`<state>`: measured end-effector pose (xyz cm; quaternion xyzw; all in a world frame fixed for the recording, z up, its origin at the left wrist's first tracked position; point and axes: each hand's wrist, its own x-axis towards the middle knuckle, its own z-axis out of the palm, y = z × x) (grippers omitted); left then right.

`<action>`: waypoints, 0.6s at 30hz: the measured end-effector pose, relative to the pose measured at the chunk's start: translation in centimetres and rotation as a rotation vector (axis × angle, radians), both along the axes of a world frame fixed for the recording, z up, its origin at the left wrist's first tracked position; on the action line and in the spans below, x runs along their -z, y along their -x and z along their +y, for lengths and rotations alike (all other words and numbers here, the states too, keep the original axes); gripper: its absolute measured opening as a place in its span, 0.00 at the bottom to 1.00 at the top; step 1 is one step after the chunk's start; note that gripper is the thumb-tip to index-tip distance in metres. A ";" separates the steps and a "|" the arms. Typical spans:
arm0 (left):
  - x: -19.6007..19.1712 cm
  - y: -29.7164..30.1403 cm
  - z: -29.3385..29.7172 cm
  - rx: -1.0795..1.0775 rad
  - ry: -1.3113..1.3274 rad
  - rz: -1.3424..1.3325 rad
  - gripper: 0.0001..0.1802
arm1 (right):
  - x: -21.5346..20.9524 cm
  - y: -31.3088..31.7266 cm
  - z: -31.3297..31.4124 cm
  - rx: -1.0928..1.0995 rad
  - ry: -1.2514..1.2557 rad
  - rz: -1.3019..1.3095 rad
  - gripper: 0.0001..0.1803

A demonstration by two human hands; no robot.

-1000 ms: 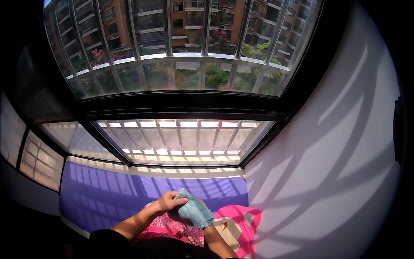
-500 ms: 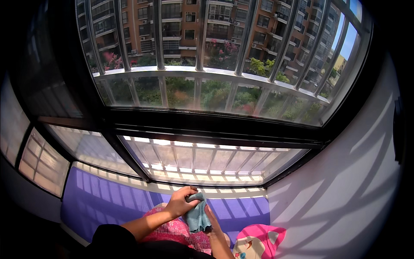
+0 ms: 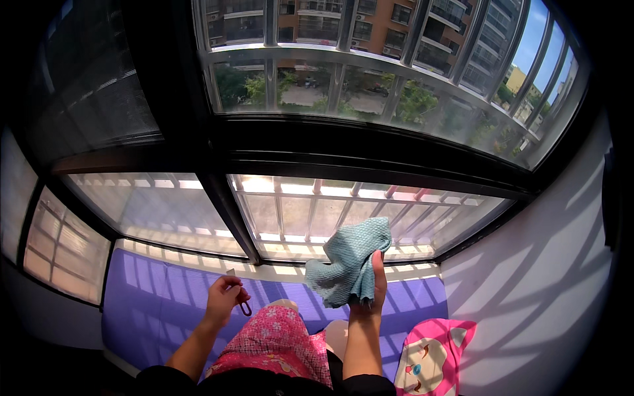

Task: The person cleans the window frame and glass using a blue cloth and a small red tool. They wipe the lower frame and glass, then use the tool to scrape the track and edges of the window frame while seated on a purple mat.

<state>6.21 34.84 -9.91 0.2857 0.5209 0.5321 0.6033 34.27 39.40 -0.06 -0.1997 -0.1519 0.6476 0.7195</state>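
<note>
Glass panes point(image 3: 297, 218) straight ahead block forward reach. The dark vertical frame post point(image 3: 228, 211) splits them left of centre, and the thick horizontal frame bar point(image 3: 370, 155) caps them. White wall point(image 3: 535, 277) closes the right side. Purple mat point(image 3: 158, 297) is bare to the left, open room there. Pink cushion point(image 3: 432, 353) takes up the lower right corner. Right hand point(image 3: 370, 290) holds the teal cloth point(image 3: 347, 261) up just before the glass; left hand point(image 3: 223, 297) sits low, well apart, open air between them. Knees in pink fabric point(image 3: 274, 343) fill the low centre.
</note>
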 end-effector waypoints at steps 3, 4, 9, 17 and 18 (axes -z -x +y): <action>0.8 -0.1 -1.9 0.065 -0.022 0.006 0.05 | -2.8 0.9 1.5 0.073 0.039 -0.155 0.20; 0.5 -0.5 -2.1 0.087 -0.038 0.012 0.05 | -3.9 1.6 1.8 0.091 0.051 -0.216 0.22; 4.1 -1.1 -4.3 0.238 0.001 -0.033 0.07 | -5.3 6.7 3.6 0.596 -0.179 -0.734 0.23; 4.3 3.1 -6.9 0.177 0.102 -0.093 0.05 | -4.9 14.5 11.4 1.034 -1.068 -1.776 0.16; 5.2 4.3 -7.4 0.117 0.099 -0.057 0.05 | -4.6 15.7 11.9 1.082 -1.070 -1.802 0.16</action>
